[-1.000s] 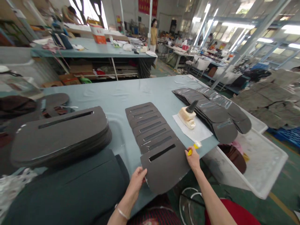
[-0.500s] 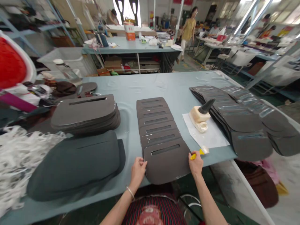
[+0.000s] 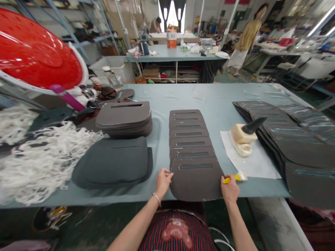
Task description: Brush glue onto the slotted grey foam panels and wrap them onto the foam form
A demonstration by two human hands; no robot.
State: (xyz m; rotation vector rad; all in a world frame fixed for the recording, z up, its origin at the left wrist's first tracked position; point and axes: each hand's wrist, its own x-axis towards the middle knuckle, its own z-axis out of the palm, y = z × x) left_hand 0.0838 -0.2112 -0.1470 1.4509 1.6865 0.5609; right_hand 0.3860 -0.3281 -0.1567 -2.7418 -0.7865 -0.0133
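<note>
Red plastic basin [image 3: 34, 48] tilts nearby; right grip [image 3: 229, 188] clamps yellow tool [image 3: 229, 180], left grip [image 3: 163, 183] apart on foam [image 3: 196, 179]

Showing a large factory workshop: long blue-grey worktables [image 3: 209, 94] running toward the far end, metal shelving [image 3: 70, 31] rising on the left, workers [image 3: 274, 35] sitting at crowded benches [image 3: 272, 52] on the far right, tube lights [image 3: 320, 26] glowing overhead, cartons [image 3: 150, 71] filling shelves under the far table [image 3: 172, 52].

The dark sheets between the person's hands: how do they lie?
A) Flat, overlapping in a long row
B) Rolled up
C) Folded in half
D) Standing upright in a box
A. The dark sheets lie flat on the table, each overlapping the next, with the left hand and right hand at the nearest sheet's sides.
</note>
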